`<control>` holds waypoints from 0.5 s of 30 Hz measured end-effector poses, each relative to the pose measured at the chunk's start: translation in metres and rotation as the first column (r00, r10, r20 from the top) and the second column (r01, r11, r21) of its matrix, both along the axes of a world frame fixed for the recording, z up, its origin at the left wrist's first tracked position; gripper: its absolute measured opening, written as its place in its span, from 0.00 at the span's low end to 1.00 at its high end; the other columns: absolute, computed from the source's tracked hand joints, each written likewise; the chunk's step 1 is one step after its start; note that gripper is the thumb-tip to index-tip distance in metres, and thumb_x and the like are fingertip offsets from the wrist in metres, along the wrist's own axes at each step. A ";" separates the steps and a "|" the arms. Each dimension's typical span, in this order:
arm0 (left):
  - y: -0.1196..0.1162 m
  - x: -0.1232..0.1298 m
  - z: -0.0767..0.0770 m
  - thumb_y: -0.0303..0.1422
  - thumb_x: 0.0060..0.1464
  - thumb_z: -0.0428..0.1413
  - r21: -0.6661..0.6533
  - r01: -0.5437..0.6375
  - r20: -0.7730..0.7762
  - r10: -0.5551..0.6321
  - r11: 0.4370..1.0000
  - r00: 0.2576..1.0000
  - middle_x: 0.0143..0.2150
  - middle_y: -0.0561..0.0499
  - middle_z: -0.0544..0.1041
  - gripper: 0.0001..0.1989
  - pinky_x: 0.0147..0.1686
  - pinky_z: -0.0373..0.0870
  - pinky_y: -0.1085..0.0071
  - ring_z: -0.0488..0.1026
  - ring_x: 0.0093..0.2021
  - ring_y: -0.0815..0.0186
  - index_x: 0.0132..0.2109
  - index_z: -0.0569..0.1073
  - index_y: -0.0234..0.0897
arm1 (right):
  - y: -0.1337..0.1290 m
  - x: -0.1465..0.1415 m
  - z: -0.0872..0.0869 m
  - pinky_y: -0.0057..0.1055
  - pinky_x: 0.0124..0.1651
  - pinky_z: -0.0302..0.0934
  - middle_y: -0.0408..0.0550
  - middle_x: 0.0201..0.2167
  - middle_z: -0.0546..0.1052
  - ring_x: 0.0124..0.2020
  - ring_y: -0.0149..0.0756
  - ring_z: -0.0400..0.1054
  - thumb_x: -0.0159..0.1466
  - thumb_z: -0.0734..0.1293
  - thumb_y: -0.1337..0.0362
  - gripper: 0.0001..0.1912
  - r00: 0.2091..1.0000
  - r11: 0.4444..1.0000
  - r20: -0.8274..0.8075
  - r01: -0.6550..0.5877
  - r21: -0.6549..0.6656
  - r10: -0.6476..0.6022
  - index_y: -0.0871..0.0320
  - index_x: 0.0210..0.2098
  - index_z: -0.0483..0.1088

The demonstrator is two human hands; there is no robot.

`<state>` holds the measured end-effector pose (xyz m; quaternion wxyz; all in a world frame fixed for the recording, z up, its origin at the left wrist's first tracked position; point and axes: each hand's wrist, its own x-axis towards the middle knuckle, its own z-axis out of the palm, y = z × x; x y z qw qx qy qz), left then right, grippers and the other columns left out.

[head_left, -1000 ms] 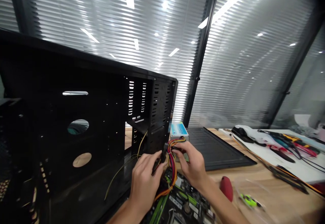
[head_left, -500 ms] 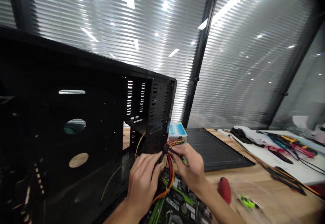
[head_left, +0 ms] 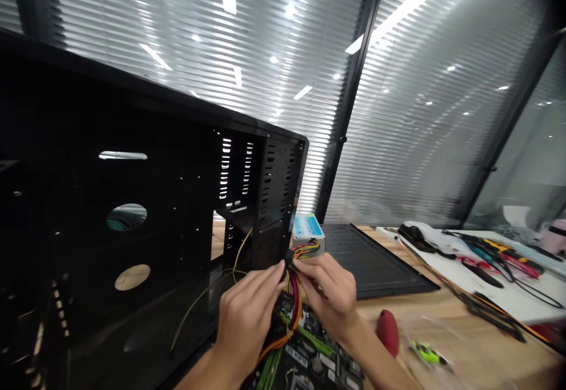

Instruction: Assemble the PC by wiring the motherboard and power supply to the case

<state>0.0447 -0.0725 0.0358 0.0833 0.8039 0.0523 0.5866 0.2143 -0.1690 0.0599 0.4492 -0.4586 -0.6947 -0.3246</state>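
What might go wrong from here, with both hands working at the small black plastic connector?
The left hand and right hand hide much of the small black plastic connector, so a misalignment could go unnoticed. The red, yellow and orange cable bundle loops over the green-and-black circuit board and might drag on its parts.

Horizontal blinds [head_left: 186, 42] line glass behind a wooden table [head_left: 477, 343].

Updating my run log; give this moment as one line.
left hand: at black connector | right hand: at same connector | coloured cables: over circuit board | computer case: beside hands
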 end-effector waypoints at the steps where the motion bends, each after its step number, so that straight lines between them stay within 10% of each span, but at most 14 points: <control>1: 0.001 0.000 0.001 0.25 0.67 0.56 -0.034 0.026 -0.009 -0.027 0.999 1.000 0.53 0.51 0.85 0.20 0.51 0.80 0.72 0.83 0.50 0.65 0.63 0.76 0.43 | 0.001 0.000 0.000 0.36 0.41 0.69 0.49 0.39 0.80 0.39 0.38 0.73 0.67 0.69 0.80 0.20 0.999 0.999 -0.043 -0.032 -0.024 0.031 0.54 0.54 0.74; 7: 0.007 0.003 -0.002 0.33 0.70 0.55 -0.353 0.130 -0.091 -0.172 0.926 0.981 0.54 0.53 0.84 0.16 0.51 0.80 0.73 0.82 0.50 0.66 0.60 0.79 0.49 | 0.006 0.006 0.002 0.33 0.46 0.68 0.46 0.42 0.79 0.43 0.36 0.74 0.71 0.70 0.70 0.13 0.933 0.944 -0.337 -0.219 -0.245 0.129 0.51 0.52 0.80; 15: 0.012 0.003 -0.004 0.33 0.72 0.50 -0.480 0.166 -0.179 -0.281 0.862 0.943 0.59 0.52 0.81 0.19 0.53 0.78 0.73 0.82 0.52 0.67 0.63 0.77 0.50 | 0.006 0.027 0.014 0.29 0.40 0.67 0.48 0.43 0.79 0.38 0.34 0.72 0.71 0.71 0.57 0.12 0.759 0.722 -0.647 -0.489 -0.489 0.077 0.52 0.51 0.82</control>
